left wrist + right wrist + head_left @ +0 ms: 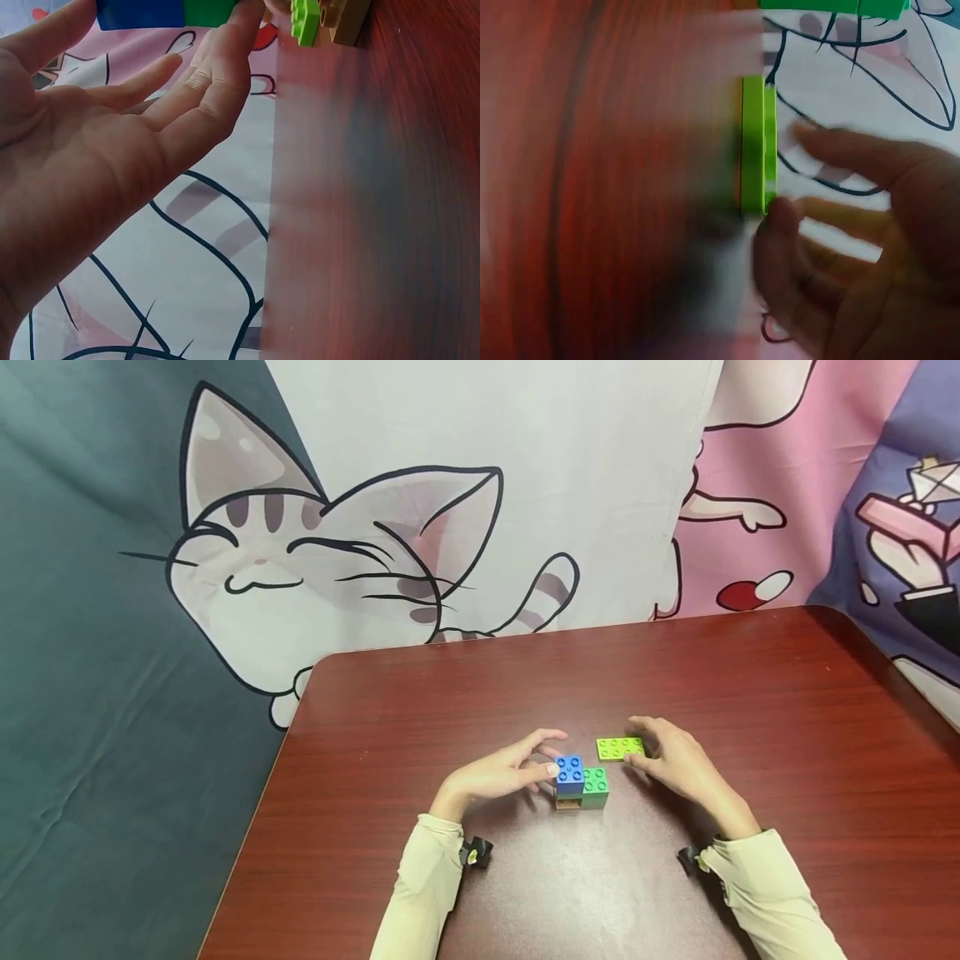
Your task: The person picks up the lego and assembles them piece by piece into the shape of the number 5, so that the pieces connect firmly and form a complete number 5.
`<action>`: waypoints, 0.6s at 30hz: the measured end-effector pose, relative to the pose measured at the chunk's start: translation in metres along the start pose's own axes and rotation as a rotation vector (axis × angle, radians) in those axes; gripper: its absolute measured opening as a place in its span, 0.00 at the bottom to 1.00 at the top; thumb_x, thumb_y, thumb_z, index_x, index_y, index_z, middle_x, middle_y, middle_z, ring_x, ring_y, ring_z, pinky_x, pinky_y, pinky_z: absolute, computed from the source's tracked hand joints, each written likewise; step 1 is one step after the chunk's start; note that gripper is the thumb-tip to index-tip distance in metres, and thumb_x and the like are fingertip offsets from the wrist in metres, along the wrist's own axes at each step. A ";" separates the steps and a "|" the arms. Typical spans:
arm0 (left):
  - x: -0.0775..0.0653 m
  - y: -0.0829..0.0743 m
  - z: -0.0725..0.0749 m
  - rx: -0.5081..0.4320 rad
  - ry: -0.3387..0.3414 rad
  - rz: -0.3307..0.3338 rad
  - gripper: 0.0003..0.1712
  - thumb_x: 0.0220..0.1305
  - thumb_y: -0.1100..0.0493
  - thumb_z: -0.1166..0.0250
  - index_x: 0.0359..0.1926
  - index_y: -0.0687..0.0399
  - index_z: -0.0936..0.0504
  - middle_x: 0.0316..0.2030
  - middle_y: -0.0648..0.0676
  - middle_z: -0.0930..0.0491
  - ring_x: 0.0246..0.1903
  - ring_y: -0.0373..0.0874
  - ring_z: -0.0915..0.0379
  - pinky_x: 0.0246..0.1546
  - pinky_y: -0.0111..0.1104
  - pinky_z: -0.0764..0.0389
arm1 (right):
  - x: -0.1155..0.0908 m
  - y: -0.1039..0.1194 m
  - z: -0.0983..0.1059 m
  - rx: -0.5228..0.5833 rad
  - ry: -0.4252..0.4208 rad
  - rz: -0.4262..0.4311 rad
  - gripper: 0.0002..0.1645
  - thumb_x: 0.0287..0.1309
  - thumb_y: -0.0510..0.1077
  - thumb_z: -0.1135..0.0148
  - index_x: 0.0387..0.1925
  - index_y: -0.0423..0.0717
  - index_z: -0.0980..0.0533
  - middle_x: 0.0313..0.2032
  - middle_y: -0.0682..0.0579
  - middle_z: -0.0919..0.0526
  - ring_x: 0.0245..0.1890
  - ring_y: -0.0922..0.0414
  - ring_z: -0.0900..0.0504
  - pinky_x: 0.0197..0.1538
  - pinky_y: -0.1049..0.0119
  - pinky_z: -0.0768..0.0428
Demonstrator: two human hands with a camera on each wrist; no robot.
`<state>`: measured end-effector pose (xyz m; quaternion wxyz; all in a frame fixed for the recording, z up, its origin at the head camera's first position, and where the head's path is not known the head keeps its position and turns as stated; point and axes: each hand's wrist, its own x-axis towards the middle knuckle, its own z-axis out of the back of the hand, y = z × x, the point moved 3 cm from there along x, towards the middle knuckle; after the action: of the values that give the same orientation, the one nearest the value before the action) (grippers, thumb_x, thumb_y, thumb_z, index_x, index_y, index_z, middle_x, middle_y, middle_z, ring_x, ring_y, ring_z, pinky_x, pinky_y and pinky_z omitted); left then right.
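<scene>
A small stack of toy building bricks stands on the table, with a blue brick [569,774] beside a green brick [596,787] and a brown brick [568,804] low at the front. My left hand [506,768] is at the stack's left side, thumb tip against the blue brick and fingers loosely spread. Behind the stack, a flat lime-green brick [620,748] lies studs up. My right hand [675,758] is at its right end, thumb and fingers apart on either side. In the right wrist view the lime brick [753,146] shows edge-on near the blurred fingertips [780,217].
The dark red wooden table [420,718] extends around the bricks on all sides. Behind its far edge hangs a cloth printed with a cartoon cat [300,560]. Small black devices are strapped at the left wrist [476,852] and right wrist [688,860].
</scene>
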<state>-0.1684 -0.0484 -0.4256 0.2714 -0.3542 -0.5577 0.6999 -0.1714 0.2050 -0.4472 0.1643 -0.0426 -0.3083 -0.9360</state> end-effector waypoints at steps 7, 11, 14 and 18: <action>0.000 0.002 0.002 0.047 0.013 -0.001 0.27 0.71 0.58 0.50 0.68 0.52 0.45 0.59 0.60 0.36 0.46 0.61 0.26 0.42 0.49 0.24 | 0.000 -0.003 -0.005 -0.079 0.013 -0.025 0.22 0.40 0.36 0.31 0.43 0.37 0.22 0.41 0.41 0.22 0.39 0.42 0.23 0.35 0.44 0.27; -0.002 0.004 0.004 0.032 0.019 0.032 0.27 0.72 0.53 0.54 0.68 0.52 0.45 0.62 0.59 0.38 0.51 0.56 0.28 0.43 0.47 0.24 | 0.000 0.002 -0.001 -0.056 0.046 -0.026 0.19 0.44 0.36 0.32 0.42 0.37 0.23 0.36 0.43 0.22 0.35 0.45 0.23 0.34 0.47 0.27; -0.003 0.004 0.006 0.007 0.002 0.049 0.27 0.73 0.49 0.57 0.68 0.53 0.45 0.63 0.59 0.38 0.55 0.52 0.31 0.46 0.45 0.25 | -0.001 0.009 0.008 -0.002 0.053 -0.020 0.19 0.47 0.37 0.33 0.43 0.37 0.25 0.32 0.46 0.19 0.32 0.49 0.21 0.35 0.49 0.26; -0.004 0.002 0.007 0.000 0.001 0.035 0.29 0.73 0.47 0.59 0.70 0.53 0.48 0.66 0.62 0.44 0.59 0.51 0.35 0.52 0.44 0.28 | -0.003 0.021 0.022 0.095 0.013 0.026 0.18 0.49 0.35 0.34 0.44 0.38 0.26 0.28 0.49 0.18 0.28 0.54 0.19 0.33 0.55 0.23</action>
<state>-0.1711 -0.0562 -0.4260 0.2595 -0.3642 -0.5514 0.7042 -0.1618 0.2030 -0.4188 0.1803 -0.0326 -0.3509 -0.9183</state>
